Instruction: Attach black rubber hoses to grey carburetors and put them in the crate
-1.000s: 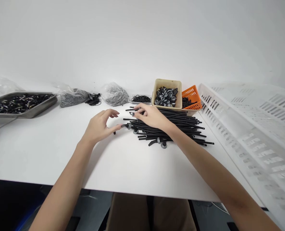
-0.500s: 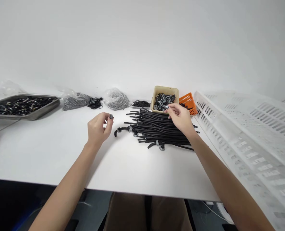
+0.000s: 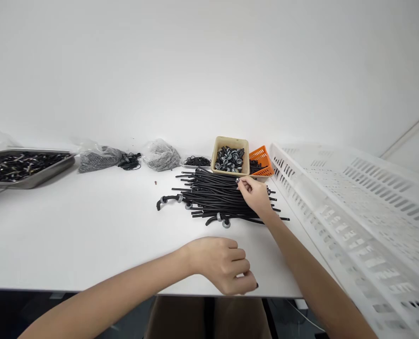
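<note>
My left hand [image 3: 223, 266] is closed above the table's front edge, knuckles up and fingers curled under. What it holds, if anything, is hidden. My right hand [image 3: 256, 194] hovers over or touches the right part of a pile of black rubber tubes [image 3: 216, 190], its thumb and forefinger pinched together. I cannot make out whether a tube is between them. Short black bent pieces with grey rings [image 3: 170, 200] lie at the pile's left end. A similar piece with grey rings [image 3: 225, 223] lies along its front.
Behind the pile stand a cream bin [image 3: 230, 141] of grey and black fittings and an orange basket [image 3: 266, 160]. A large white perforated crate [image 3: 336, 221] takes up the right. Farther left are bagged parts [image 3: 161, 155], loose black rings [image 3: 197, 161] and a metal tray [image 3: 50, 173].
My left hand has swung right and down toward the table's front edge, turning its back up. My right hand has come from near the cream bin down over the tubes. The view has shifted slightly.
</note>
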`<act>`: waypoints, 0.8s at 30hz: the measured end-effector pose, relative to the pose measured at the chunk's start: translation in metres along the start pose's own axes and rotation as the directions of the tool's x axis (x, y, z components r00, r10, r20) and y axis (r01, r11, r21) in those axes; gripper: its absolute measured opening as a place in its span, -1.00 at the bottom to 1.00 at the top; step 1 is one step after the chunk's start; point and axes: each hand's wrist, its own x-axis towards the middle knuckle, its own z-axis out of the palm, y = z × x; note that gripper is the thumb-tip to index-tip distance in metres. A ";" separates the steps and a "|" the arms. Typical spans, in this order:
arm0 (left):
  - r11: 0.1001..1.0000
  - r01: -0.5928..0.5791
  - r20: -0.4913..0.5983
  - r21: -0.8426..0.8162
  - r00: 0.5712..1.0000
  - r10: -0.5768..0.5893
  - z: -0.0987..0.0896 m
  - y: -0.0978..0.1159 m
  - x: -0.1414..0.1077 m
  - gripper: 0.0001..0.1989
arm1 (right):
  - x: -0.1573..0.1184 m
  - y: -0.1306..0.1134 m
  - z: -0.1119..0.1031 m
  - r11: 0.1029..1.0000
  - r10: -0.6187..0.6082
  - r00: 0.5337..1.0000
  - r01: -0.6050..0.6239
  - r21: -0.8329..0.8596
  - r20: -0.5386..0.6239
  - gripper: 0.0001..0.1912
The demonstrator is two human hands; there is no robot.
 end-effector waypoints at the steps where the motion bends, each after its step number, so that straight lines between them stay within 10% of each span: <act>1: 1.000 0.000 -0.008 -0.012 1.000 0.000 0.006 0.000 -0.001 -0.74 | -0.001 0.000 0.001 1.000 -0.015 1.000 0.015 -0.021 0.010 -0.79; 16: 0.929 0.309 0.009 -0.204 0.949 -0.314 0.023 0.009 -0.020 -0.75 | -0.001 -0.003 0.004 0.992 -0.029 1.000 0.028 -0.119 -0.011 -0.79; 24: 0.899 0.372 0.005 -0.232 0.925 -0.381 0.028 0.008 -0.027 -0.79 | 0.043 0.015 0.003 0.984 0.080 0.996 -0.083 -0.155 -0.023 -0.77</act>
